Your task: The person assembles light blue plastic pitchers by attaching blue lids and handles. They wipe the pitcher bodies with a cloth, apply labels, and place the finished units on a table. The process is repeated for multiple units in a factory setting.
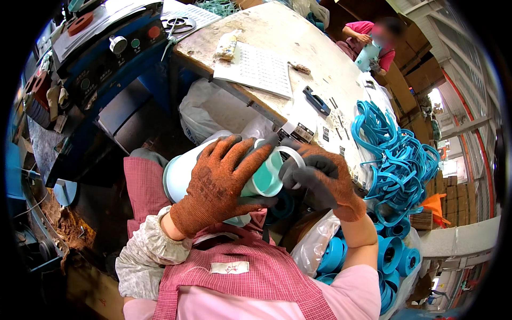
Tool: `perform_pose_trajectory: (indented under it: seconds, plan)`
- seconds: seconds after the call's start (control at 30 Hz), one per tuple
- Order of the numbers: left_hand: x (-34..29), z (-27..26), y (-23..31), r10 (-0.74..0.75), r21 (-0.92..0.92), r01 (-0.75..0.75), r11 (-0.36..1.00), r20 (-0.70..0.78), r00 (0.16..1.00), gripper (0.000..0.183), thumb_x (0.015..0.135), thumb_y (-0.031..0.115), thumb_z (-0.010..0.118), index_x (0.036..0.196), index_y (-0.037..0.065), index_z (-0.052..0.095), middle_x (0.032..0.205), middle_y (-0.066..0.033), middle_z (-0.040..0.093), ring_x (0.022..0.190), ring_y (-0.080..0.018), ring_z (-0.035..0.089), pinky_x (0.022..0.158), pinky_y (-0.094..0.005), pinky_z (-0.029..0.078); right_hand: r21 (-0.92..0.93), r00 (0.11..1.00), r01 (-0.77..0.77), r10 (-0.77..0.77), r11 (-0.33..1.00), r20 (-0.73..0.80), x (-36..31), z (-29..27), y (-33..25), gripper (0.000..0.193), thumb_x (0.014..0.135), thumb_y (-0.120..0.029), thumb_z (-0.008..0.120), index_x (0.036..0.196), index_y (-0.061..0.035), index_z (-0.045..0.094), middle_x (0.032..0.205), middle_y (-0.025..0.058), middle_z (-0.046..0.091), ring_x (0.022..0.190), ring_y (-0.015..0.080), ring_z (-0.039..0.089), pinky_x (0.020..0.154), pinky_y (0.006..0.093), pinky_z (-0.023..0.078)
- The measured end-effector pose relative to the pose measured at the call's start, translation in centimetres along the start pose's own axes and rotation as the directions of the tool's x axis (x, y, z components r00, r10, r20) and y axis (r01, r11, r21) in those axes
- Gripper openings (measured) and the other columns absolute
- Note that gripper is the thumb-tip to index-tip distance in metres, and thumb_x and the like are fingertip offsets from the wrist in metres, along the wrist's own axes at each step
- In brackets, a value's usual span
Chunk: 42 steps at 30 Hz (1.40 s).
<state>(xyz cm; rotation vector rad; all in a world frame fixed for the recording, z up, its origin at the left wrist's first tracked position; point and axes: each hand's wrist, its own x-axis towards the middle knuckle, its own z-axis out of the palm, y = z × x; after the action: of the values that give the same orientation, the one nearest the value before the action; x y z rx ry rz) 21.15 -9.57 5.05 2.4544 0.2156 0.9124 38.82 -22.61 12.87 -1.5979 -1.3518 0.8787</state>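
A pale blue cylindrical container lies tilted across my lap, its aqua-lined narrow end toward the right. My left hand, in an orange and grey work glove, is closed around the container near that end. A white ring stands at the container's mouth, partly hidden by gloved fingers. My right hand, gloved the same way, pinches this ring with thumb and fingers. Whether the ring is seated on the rim or only touching it, I cannot tell.
Ahead is a worktable with a printed sheet, a dark blue tool and heaped blue strips. Blue spool-like parts fill a plastic bag at right. A machine panel stands left; another person works beyond.
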Motion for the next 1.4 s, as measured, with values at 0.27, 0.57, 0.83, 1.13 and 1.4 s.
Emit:
perform_pose_trajectory:
  seconds: [0.27, 0.57, 0.83, 1.13, 1.4]
  plan:
    - [0.3, 0.1, 0.5, 0.045, 0.050, -0.046, 0.998, 0.015, 0.999, 0.094, 0.052, 0.047, 0.084, 0.132, 0.015, 0.049, 0.124, -0.0160, 0.052, 0.115, -0.0369, 0.050, 0.095, -0.0515, 0.039, -0.327, 0.981, 0.189, -0.164, 0.926, 0.102, -0.3, -0.1, 2.7, 0.021, 0.085, -0.016, 0.066, 0.098, 0.0004, 0.065, 0.096, 0.0075, 0.067, 0.098, 0.0236, 0.062, 0.098, 0.0406, 0.042]
    - [0.0, 0.4, 0.2, 0.030, 0.051, -0.029, 0.998, -0.032, 0.999, 0.107, 0.049, 0.048, 0.087, 0.133, -0.002, 0.042, 0.123, -0.0173, 0.056, 0.114, -0.0363, 0.053, 0.096, -0.0489, 0.040, 0.490, 0.987, -0.147, 0.094, 0.859, 0.130, -0.1, 1.6, 1.0, 0.030, 0.094, -0.015, 0.056, 0.119, 0.0009, 0.049, 0.113, 0.0100, 0.061, 0.103, 0.0147, 0.058, 0.091, 0.0314, 0.048]
    - [-0.2, 0.5, -0.1, 0.049, -0.003, -0.049, 0.999, -0.089, 0.995, 0.100, 0.052, 0.053, 0.082, 0.131, 0.003, 0.048, 0.121, -0.0161, 0.057, 0.112, -0.0368, 0.054, 0.096, -0.0500, 0.039, -0.491, 0.957, 0.276, -0.286, 0.826, 0.055, -0.7, 3.0, 3.2, 0.032, 0.078, 0.000, 0.060, 0.108, -0.0051, 0.053, 0.101, 0.0142, 0.061, 0.093, 0.0290, 0.060, 0.086, 0.0400, 0.046]
    - [-0.6, -0.2, 0.5, 0.105, -0.002, -0.106, 0.994, -0.086, 0.991, 0.103, 0.045, 0.043, 0.090, 0.127, -0.002, 0.049, 0.119, -0.0185, 0.058, 0.113, -0.0345, 0.055, 0.095, -0.0457, 0.043, -0.727, 0.902, 0.405, -0.372, 0.555, 0.218, 0.0, 4.8, 3.3, 0.035, 0.079, -0.017, 0.060, 0.113, -0.0089, 0.057, 0.104, 0.0124, 0.061, 0.094, 0.0291, 0.062, 0.085, 0.0420, 0.043]
    - [-0.4, 0.7, 1.3, 0.123, 0.021, -0.122, 0.992, -0.050, 0.991, 0.102, 0.044, 0.043, 0.090, 0.126, -0.004, 0.049, 0.118, -0.0181, 0.058, 0.110, -0.0360, 0.056, 0.094, -0.0474, 0.042, -0.712, 0.919, 0.377, -0.141, 0.592, 0.369, 0.3, 3.2, 3.8, 0.023, 0.076, -0.018, 0.062, 0.097, -0.0121, 0.064, 0.092, 0.0076, 0.066, 0.084, 0.0262, 0.063, 0.080, 0.0397, 0.044]
